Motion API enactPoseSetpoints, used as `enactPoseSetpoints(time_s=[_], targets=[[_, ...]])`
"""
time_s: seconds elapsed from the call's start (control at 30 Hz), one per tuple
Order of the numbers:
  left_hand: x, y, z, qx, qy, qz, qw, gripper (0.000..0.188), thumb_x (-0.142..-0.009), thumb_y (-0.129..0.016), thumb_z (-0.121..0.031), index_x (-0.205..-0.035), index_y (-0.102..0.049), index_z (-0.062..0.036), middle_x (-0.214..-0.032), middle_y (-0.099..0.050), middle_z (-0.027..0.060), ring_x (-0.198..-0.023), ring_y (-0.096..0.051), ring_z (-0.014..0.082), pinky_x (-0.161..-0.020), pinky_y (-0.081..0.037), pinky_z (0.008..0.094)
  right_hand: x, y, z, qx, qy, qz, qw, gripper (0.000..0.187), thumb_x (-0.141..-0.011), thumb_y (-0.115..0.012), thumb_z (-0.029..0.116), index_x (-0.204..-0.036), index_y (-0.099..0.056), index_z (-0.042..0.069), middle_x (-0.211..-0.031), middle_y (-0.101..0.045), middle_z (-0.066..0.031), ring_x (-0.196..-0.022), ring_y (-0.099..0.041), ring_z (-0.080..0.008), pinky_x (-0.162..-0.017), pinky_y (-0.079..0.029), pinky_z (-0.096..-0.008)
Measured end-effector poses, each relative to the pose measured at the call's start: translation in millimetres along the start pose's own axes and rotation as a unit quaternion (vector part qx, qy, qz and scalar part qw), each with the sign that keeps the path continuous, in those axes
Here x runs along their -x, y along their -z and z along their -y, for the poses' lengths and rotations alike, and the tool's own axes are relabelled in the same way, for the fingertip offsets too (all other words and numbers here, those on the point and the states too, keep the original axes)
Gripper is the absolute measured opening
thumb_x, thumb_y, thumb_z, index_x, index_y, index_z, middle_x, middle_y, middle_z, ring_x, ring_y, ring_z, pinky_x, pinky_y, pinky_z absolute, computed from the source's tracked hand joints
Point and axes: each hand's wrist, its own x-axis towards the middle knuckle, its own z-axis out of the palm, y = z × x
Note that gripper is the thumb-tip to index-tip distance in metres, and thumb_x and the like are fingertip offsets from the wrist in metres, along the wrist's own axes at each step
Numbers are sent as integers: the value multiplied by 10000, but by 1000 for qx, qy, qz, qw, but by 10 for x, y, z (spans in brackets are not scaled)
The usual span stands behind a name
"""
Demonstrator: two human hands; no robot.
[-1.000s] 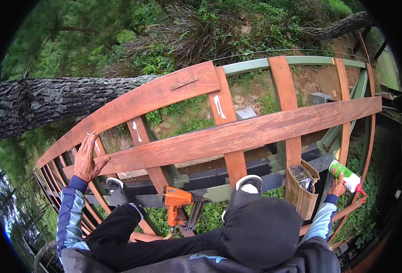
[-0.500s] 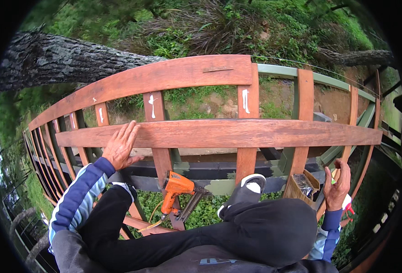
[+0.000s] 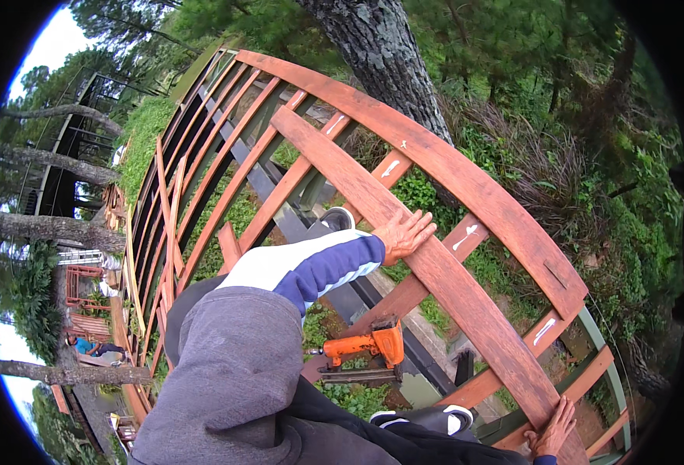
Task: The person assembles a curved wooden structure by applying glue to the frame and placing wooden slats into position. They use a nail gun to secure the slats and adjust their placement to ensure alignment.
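Observation:
A long reddish-brown wooden plank (image 3: 470, 291) lies across several upright-set slats. My left hand (image 3: 405, 235) rests on the plank's middle stretch, with its fingers spread. Toward the near right end, my right hand (image 3: 553, 430) lies over the same plank with fingers extended and thumb apart at the edge. White smears, perhaps glue, show on the slat (image 3: 464, 234) beyond my left hand and on neighbouring slats. An orange nail gun (image 3: 373, 345) lies between my arm and the plank, touched by neither hand.
A curved top rail (image 3: 466, 170) runs beyond the plank. Dark and green metal beams (image 3: 427, 356) pass below, with greenery under the gaps. My shoe (image 3: 457, 420) sits near the plank. A large tree trunk (image 3: 392, 62) stands behind. A person (image 3: 94, 346) is far off left.
The view has swung left, showing more of the long frame. My right hand has come from the air beside the cardboard box down onto the plank. My left hand stays on it.

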Motion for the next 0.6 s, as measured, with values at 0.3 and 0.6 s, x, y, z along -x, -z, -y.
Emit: enactPoseSetpoints(time_s=[0.3,0.6], targets=[[171,-591,105,445,613,-273,593,862,-742,-738,-225,-1423,-263,8,-1432,-348,242,-1287,-378,438,-1059,-358,505,39,336,303,71,78,-45,993,1183,-651,-814,458,-1522,-127,49,-1484,-318,-207,-1379,-303,-349,-1099,-286,-546],[-146,-671,371,434,710,-266,487,523,-832,-645,-240,-1243,-470,33,-1202,-565,183,-1144,-520,353,-1000,-377,488,-79,249,372,102,72,-19,992,1173,-657,-829,412,-1515,-123,36,-1486,-334,-182,-1364,-337,-341,-1102,-309,-486]])
